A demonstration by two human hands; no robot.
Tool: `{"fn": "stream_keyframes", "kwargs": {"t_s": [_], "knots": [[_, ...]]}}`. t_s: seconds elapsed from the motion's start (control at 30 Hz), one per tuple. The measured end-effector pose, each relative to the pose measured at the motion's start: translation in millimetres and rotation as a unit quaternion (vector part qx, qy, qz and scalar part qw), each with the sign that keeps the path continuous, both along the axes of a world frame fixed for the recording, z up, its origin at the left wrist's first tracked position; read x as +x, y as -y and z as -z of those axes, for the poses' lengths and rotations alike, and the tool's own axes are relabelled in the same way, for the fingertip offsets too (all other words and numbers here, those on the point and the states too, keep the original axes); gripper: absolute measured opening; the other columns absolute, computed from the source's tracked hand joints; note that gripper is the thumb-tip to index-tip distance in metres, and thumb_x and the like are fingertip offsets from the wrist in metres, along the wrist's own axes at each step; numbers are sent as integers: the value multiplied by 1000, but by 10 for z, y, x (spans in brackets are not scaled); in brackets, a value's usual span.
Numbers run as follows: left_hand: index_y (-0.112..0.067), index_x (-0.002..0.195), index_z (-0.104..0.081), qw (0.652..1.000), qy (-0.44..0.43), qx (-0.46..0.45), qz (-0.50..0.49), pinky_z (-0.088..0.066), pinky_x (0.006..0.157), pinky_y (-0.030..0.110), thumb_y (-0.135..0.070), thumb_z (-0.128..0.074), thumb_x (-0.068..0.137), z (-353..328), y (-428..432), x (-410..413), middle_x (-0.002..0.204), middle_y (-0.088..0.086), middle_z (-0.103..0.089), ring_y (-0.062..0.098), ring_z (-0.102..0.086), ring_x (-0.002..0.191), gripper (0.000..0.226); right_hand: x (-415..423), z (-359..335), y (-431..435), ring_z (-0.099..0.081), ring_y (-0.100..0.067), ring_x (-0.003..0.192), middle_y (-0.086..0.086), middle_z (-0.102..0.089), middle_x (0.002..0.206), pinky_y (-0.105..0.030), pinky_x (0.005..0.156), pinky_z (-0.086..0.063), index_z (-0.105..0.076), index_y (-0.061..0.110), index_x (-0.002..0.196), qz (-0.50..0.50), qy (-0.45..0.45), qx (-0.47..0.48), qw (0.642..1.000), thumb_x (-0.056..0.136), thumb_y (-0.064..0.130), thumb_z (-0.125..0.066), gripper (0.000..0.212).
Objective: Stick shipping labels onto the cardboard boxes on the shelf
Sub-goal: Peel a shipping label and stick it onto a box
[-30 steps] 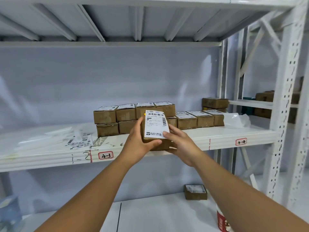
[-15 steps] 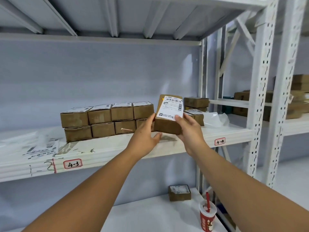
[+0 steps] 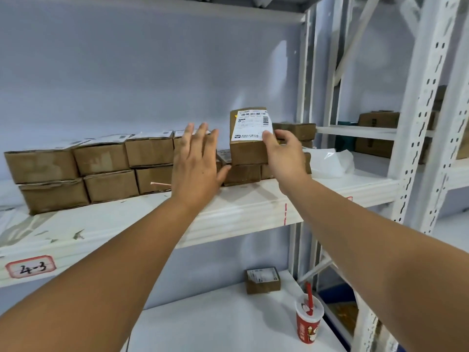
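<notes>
On the white shelf (image 3: 236,209), the labelled box (image 3: 247,153) now rests on the low row of boxes (image 3: 242,174) at the right end of the pile. Half a second ago it was held out in front of the shelf edge, between both hands. Its shipping label (image 3: 252,125) is stuck flat on the face turned towards the camera.

Only the right hand (image 3: 284,153) holds it now: the fingers curl round the box's right side and the thumb lies on the label's lower right corner. The left hand (image 3: 198,161) has let go. It hangs apart from the box with its fingers (image 3: 201,133) straight and spread, in front of the two-high stack of boxes (image 3: 101,161) that runs along the shelf to the left. Those boxes carry labels on their tops, as before.

A red-edged tag (image 3: 30,266) is stuck to the shelf's front edge at far left, and a clear plastic bag (image 3: 330,161) lies on the shelf right of the pile. One level down, a single labelled carton (image 3: 263,280) sits near a red paper cup (image 3: 308,321) with a straw — both unmoved. More brown cartons (image 3: 375,133) stand on the neighbouring rack.
</notes>
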State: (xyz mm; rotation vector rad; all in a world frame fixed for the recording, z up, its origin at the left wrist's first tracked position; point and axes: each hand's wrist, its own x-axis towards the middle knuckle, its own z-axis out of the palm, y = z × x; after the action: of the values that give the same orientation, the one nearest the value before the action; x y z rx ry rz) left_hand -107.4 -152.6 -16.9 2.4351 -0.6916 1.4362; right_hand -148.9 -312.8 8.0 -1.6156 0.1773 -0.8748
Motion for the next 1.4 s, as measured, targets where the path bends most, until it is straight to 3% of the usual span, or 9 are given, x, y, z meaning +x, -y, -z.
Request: {"fn": "stream_keyframes", "kwargs": {"t_s": [0.07, 0.27, 0.4, 0.77, 0.9, 1.07, 1.17, 1.3, 1.4], "knots": [[-10, 143, -35, 1000, -6, -3, -9, -12, 115, 44, -41, -60, 86, -1, 1, 66, 152, 12, -28, 31, -13, 144, 69, 111, 9, 12, -51, 2, 77, 8, -58, 112, -12, 61, -38, -52, 21, 129, 17, 7, -12, 1000, 94, 41, -51, 40], [-18, 149, -18, 997, -42, 59, -10, 0, 116, 41, -41, -55, 89, 26, 27, 79, 158, 5, -11, 26, 3, 146, 74, 302, -115, 68, -53, -6, 81, 4, -63, 108, -12, 58, -34, -60, 18, 121, 58, -10, -58, 997, 94, 44, -50, 38], [-27, 150, -10, 994, -51, 101, 7, 3, 116, 41, -39, -55, 89, 45, 50, 92, 158, 2, -4, 24, 8, 145, 77, 394, -180, 72, -54, -15, 91, 1, -61, 99, -23, 73, -35, -63, 16, 114, 59, -52, -87, 993, 95, 47, -48, 40], [-30, 147, -24, 993, -71, 92, 17, -6, 116, 43, -35, -53, 88, 85, 48, 144, 157, 2, -11, 27, 1, 145, 66, 471, -125, 14, -50, -22, 80, -3, -55, 72, -27, 69, -32, -64, 8, 84, 51, -96, -172, 979, 99, 43, -41, 44], [-28, 147, -26, 993, -71, 95, 13, -9, 116, 43, -35, -52, 88, 85, 52, 136, 158, 0, -9, 27, 1, 145, 65, 483, -119, 64, -40, -17, 57, -1, -39, 55, -30, 51, -28, -41, 13, 57, 51, -102, -212, 971, 99, 44, -40, 52], [-24, 144, -33, 993, -73, 89, 12, -15, 114, 42, -34, -54, 87, 78, 59, 132, 156, 2, -16, 25, -5, 144, 62, 521, -130, 132, -38, -16, 55, -3, -40, 57, -29, 50, -26, -37, 14, 57, 59, -114, -224, 966, 101, 44, -36, 53], [-22, 142, -38, 994, -70, 88, 12, -18, 113, 43, -32, -56, 85, 84, 62, 140, 155, 4, -20, 26, -9, 144, 61, 576, -110, 155, -44, -22, 63, -2, -43, 58, -31, 59, -33, -38, 15, 57, 66, -118, -220, 966, 100, 46, -35, 53], [-21, 139, -40, 994, -67, 88, 14, -21, 112, 43, -30, -58, 83, 81, 66, 139, 155, 4, -20, 27, -12, 143, 59, 635, -93, 183, -56, -28, 84, -2, -57, 66, -41, 90, -43, -47, 16, 59, 80, -116, -219, 966, 99, 48, -35, 52], [-18, 132, -46, 995, -58, 82, 19, -27, 109, 45, -26, -61, 79, 82, 65, 135, 153, 6, -24, 29, -18, 141, 56, 621, -114, 169, -53, -28, 85, -1, -53, 63, -43, 93, -39, -44, 17, 58, 80, -111, -221, 966, 99, 46, -37, 51]]}}
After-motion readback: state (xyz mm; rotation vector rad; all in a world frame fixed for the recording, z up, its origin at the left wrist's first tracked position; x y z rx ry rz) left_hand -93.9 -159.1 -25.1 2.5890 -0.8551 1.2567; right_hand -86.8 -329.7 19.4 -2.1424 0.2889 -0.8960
